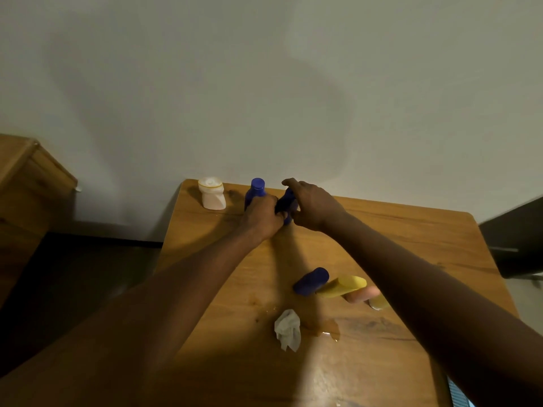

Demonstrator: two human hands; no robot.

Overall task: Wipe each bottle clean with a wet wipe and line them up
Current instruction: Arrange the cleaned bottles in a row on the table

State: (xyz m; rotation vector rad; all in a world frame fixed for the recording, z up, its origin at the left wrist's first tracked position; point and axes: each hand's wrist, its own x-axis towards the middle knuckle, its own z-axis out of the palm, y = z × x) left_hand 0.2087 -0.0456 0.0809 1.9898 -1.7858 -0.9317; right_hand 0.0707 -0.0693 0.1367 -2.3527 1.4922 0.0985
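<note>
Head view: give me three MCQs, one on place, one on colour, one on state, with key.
1. Where is the wet wipe? A in a bin B on the table C in a drawer
2. Colour of the middle bottle, lying between the lying blue bottle and the pink bottle? A yellow B green C white
3. The right hand: A lies flat B holds the wipe C grips the dark blue bottle
Key: B, it lies crumpled on the wood; A, plainly yellow; C, fingers curl round it.
</note>
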